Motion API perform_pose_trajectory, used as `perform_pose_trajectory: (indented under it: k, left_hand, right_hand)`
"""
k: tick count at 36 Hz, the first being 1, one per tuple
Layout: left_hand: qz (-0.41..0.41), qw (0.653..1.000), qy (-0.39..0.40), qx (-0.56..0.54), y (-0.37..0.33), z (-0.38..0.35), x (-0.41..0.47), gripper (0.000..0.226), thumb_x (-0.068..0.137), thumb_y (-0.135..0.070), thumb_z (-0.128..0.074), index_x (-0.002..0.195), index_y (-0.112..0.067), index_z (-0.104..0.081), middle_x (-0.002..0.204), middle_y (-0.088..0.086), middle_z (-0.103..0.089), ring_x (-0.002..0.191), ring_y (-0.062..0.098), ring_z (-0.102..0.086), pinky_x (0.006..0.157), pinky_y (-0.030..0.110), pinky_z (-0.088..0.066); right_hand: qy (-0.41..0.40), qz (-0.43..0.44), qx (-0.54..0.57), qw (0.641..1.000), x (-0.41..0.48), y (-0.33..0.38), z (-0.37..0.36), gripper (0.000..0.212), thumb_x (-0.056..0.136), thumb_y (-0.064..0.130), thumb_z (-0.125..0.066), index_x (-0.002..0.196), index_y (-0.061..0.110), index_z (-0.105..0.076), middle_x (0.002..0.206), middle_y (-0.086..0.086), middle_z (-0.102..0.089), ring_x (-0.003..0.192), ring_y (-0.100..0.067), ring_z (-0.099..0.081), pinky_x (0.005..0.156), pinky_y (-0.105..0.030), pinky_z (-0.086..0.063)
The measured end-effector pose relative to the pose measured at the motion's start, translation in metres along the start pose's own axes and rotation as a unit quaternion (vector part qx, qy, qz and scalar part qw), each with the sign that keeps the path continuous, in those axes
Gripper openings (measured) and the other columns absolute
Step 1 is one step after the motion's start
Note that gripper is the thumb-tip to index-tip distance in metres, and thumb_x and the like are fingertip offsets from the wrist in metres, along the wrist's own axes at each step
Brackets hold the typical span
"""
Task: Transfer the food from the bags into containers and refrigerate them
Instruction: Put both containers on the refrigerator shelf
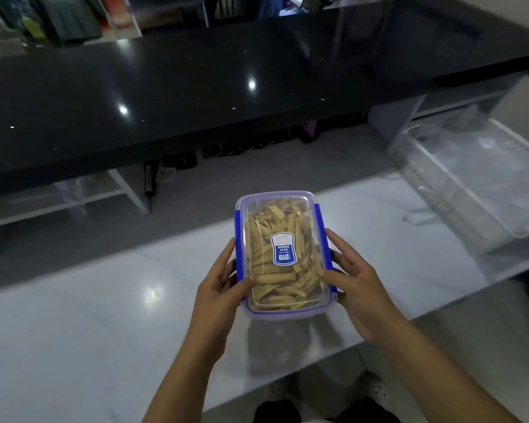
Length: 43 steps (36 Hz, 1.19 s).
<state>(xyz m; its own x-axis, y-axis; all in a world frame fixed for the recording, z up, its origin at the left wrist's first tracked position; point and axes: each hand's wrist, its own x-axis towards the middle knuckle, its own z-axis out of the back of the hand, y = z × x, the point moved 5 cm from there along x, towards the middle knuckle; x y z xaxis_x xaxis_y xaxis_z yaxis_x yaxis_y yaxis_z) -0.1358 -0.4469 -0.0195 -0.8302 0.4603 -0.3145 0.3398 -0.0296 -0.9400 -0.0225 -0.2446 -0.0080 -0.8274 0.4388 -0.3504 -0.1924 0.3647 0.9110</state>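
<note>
Basically, a pale countertop (104,315) runs under both hands, with a glossy black counter (196,87) well beyond them and a clear plastic bin (471,184) off past the right hand. Between the hands sits the container (283,254), clear with a blue-trimmed lid and blue side clips, packed with yellow food strips (283,279); a blue-white label (283,249) sits mid-lid. Left hand (219,288) grips the left long side, thumb over the lid edge; right hand (353,282) grips the right side, thumb on the lid. Both are closed on the box.

Judgement: filling looks done, so the step is carrying it to the fridge. Keep it level, keep thumbs pressing the lid, check all clips are snapped.

Hard to tell: whether the box rests on the countertop or is lifted, whether the clips are latched. No fridge or bags in view; label text unreadable.
</note>
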Motion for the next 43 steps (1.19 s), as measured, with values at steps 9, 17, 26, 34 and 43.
perform_pose_trajectory:
  k: [9, 17, 26, 34, 43]
  left_hand:
    - [0.011, 0.968, 0.249, 0.027, -0.003, -0.129, -0.02, 0.062, 0.083, -0.031, -0.076, 0.137, -0.049, -0.053, 0.134, -0.011, -0.064, 0.12, 0.018, -0.065, 0.086, 0.043, -0.06]
    - [0.0, 0.893, 0.439, 0.101, 0.01, -0.258, -0.083, 0.071, 0.085, -0.037, -0.074, 0.146, -0.051, -0.039, 0.142, -0.009, -0.058, 0.126, 0.022, -0.06, 0.088, 0.046, -0.059]
    - [0.05, 0.847, 0.517, 0.114, 0.056, -0.371, -0.176, 0.069, 0.089, -0.026, -0.075, 0.148, -0.042, -0.042, 0.142, -0.002, -0.059, 0.125, 0.026, -0.062, 0.083, 0.041, -0.059]
    - [0.069, 0.835, 0.527, 0.14, 0.109, -0.445, -0.239, 0.068, 0.074, -0.036, -0.081, 0.137, -0.045, -0.056, 0.134, 0.0, -0.066, 0.117, 0.028, -0.067, 0.081, 0.044, -0.061]
    - [0.077, 0.786, 0.59, 0.169, 0.135, -0.533, -0.279, 0.068, 0.079, -0.033, -0.08, 0.141, -0.04, -0.053, 0.133, 0.003, -0.066, 0.115, 0.031, -0.068, 0.078, 0.035, -0.06]
  right_hand:
    - [-0.155, 0.097, 0.091, 0.979, -0.115, 0.0, 0.102, 0.088, 0.072, 0.008, -0.082, 0.138, 0.056, -0.047, 0.136, 0.006, -0.063, 0.12, -0.025, -0.064, 0.084, -0.043, -0.06]
    - [-0.286, 0.147, 0.101, 0.942, -0.241, 0.013, 0.194, 0.078, 0.065, 0.016, -0.078, 0.132, 0.051, -0.056, 0.131, 0.007, -0.066, 0.116, -0.023, -0.067, 0.075, -0.036, -0.061]
    - [-0.375, 0.152, 0.172, 0.898, -0.363, -0.013, 0.286, 0.068, 0.062, 0.023, -0.079, 0.124, 0.048, -0.064, 0.123, 0.008, -0.069, 0.111, -0.022, -0.069, 0.068, -0.039, -0.061]
    - [-0.446, 0.175, 0.198, 0.855, -0.442, -0.047, 0.349, 0.064, 0.067, 0.022, -0.078, 0.124, 0.046, -0.065, 0.122, 0.006, -0.07, 0.108, -0.024, -0.071, 0.069, -0.036, -0.06]
    - [-0.518, 0.198, 0.216, 0.804, -0.496, -0.073, 0.408, 0.062, 0.075, 0.019, -0.082, 0.128, 0.045, -0.062, 0.121, 0.004, -0.071, 0.101, -0.022, -0.073, 0.065, -0.024, -0.057]
